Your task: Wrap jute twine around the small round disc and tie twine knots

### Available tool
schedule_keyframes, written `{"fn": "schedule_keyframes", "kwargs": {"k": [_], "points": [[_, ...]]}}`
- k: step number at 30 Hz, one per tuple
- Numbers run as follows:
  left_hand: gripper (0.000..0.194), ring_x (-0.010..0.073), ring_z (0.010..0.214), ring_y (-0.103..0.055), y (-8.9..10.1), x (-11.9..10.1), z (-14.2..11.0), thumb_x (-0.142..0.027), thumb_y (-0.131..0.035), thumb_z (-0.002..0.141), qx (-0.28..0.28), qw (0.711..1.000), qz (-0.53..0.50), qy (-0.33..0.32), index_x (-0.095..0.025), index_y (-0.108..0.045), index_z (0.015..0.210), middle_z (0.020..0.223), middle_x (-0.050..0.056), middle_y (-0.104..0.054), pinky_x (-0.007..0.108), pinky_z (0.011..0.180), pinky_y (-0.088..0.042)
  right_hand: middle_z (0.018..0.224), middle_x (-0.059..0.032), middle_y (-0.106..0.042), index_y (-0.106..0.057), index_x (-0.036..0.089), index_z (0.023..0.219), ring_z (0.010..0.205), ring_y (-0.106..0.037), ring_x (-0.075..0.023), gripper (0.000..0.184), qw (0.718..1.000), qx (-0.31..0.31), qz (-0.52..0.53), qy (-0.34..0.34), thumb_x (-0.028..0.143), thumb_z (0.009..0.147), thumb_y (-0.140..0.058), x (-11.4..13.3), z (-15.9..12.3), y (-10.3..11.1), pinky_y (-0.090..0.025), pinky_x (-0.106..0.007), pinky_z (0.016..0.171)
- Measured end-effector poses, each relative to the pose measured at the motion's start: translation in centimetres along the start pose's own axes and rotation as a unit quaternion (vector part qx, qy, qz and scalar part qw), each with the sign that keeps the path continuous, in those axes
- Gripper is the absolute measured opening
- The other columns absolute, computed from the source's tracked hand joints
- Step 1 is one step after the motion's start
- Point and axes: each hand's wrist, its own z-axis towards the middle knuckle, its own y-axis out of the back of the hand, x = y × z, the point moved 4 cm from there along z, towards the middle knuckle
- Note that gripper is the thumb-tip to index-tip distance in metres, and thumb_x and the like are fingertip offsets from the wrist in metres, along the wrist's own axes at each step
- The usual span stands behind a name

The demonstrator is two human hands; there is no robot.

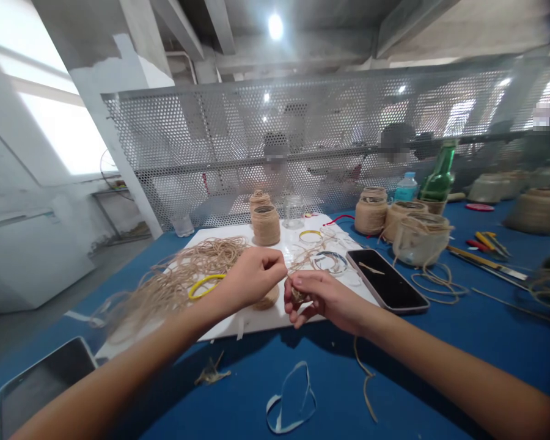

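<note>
My left hand (256,272) is closed in a pinch near the middle of the view, with a thin strand of twine between its fingertips. Just to its right, my right hand (321,293) curls around a small wad of brown twine (297,296), thumb and forefinger pressed together. The fingertips of both hands almost meet. Partly hidden under my left hand is a round twine-coloured thing (268,299) on the white board (220,330). A yellow ring (197,287) lies beside my left wrist, next to a loose heap of twine (165,281).
Twine-wrapped jars (266,226) stand behind my hands. More wrapped jars (370,215), a green bottle (440,174) and a glass jar (421,238) are at the right. A phone (394,287), tweezers (495,266) and pliers (491,244) lie nearer. A perforated metal screen (238,140) borders the table.
</note>
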Motion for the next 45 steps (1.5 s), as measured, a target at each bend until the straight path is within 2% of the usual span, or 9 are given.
{"fn": "schedule_keyframes", "kwargs": {"k": [4, 8, 12, 16, 21, 26, 34, 40, 45], "points": [[0.02, 0.0075, 0.047, -0.03, -0.3, 0.5, 0.1, -0.017, -0.04, 0.069, -0.005, 1.0, -0.012, 0.008, -0.016, -0.036, 0.05, 0.048, -0.006, -0.031, 0.021, 0.045, -0.023, 0.067, -0.0036, -0.06, -0.055, 0.014, 0.078, 0.055, -0.06, -0.0122, 0.024, 1.0, 0.005, -0.005, -0.02, 0.034, 0.085, -0.045, -0.4, 0.0, 0.0, -0.048, -0.025, 0.052], [0.019, 0.0074, 0.046, -0.031, -0.5, 0.8, 0.2, -0.017, -0.04, 0.069, 0.003, 1.0, -0.015, 0.003, -0.016, -0.039, 0.05, 0.047, -0.006, -0.032, 0.021, 0.045, -0.023, 0.056, 0.0008, -0.055, -0.054, 0.015, 0.077, 0.041, -0.053, -0.0093, 0.022, 0.999, 0.009, -0.014, -0.046, 0.032, 0.084, -0.043, -0.6, -0.1, 0.1, -0.044, -0.02, 0.041], [0.02, 0.0074, 0.047, -0.03, -0.6, 0.9, 0.1, -0.017, -0.04, 0.068, -0.003, 1.0, -0.009, 0.002, -0.016, -0.039, 0.049, 0.047, -0.006, -0.031, 0.021, 0.046, -0.023, 0.053, 0.0033, -0.05, -0.053, 0.016, 0.076, 0.04, -0.052, -0.009, 0.022, 0.997, 0.023, -0.026, -0.064, 0.033, 0.084, -0.042, -0.6, -0.3, 0.0, -0.044, -0.021, 0.041], [0.019, 0.0072, 0.047, -0.031, -0.6, 0.8, -0.4, -0.016, -0.041, 0.068, 0.005, 1.0, -0.011, 0.002, -0.016, -0.04, 0.049, 0.047, -0.006, -0.034, 0.02, 0.046, -0.024, 0.052, 0.0039, -0.048, -0.054, 0.015, 0.075, 0.037, -0.047, -0.0059, 0.024, 0.995, 0.027, -0.059, -0.072, 0.032, 0.085, -0.041, -0.4, -0.5, -0.1, -0.039, -0.017, 0.038], [0.017, 0.0073, 0.048, -0.034, -0.2, 0.0, -0.9, -0.017, -0.044, 0.068, 0.03, 0.999, -0.015, -0.02, -0.015, -0.046, 0.052, 0.048, -0.005, -0.04, 0.02, 0.046, -0.025, 0.055, 0.0048, -0.049, -0.052, 0.017, 0.086, 0.041, -0.052, -0.0081, 0.017, 0.996, 0.028, -0.059, -0.053, 0.031, 0.085, -0.042, -0.1, -0.5, -0.3, -0.042, -0.019, 0.042], [0.017, 0.0076, 0.049, -0.032, 0.2, -0.8, -0.8, -0.015, -0.041, 0.066, 0.009, 0.999, 0.032, -0.022, -0.015, -0.041, 0.05, 0.048, -0.005, -0.035, 0.02, 0.047, -0.024, 0.05, 0.0055, -0.043, -0.051, 0.015, 0.07, 0.041, -0.05, -0.0078, 0.027, 0.993, 0.049, -0.093, -0.054, 0.035, 0.086, -0.04, 0.0, -0.7, -0.5, -0.041, -0.019, 0.043], [0.02, 0.0075, 0.047, -0.03, 0.6, -1.0, -0.4, -0.016, -0.039, 0.068, 0.024, 1.0, -0.013, 0.006, -0.017, -0.034, 0.049, 0.048, -0.005, -0.033, 0.022, 0.045, -0.022, 0.046, 0.0055, -0.046, -0.047, 0.016, 0.068, 0.035, -0.048, -0.0071, 0.031, 0.99, 0.026, -0.134, -0.046, 0.037, 0.088, -0.037, 0.3, -0.9, -0.8, -0.037, -0.017, 0.039], [0.018, 0.0079, 0.046, -0.036, 0.6, -1.8, -0.3, -0.014, -0.04, 0.067, 0.035, 0.999, -0.029, -0.007, -0.016, -0.042, 0.05, 0.046, -0.004, -0.045, 0.021, 0.046, -0.026, 0.055, 0.0061, -0.048, -0.05, 0.017, 0.087, 0.041, -0.054, -0.0074, 0.022, 0.994, 0.029, -0.096, -0.036, 0.037, 0.088, -0.038, 1.0, -1.0, -0.4, -0.038, -0.017, 0.042], [0.017, 0.0074, 0.043, -0.038, 0.6, -2.1, -0.2, -0.014, -0.04, 0.067, 0.03, 0.997, -0.068, 0.007, -0.017, -0.042, 0.051, 0.043, -0.005, -0.046, 0.02, 0.045, -0.028, 0.058, 0.0052, -0.048, -0.05, 0.017, 0.084, 0.044, -0.056, -0.0084, 0.026, 0.994, 0.056, -0.091, -0.028, 0.04, 0.088, -0.038, 1.1, -1.1, -0.8, -0.042, -0.018, 0.044]]}}
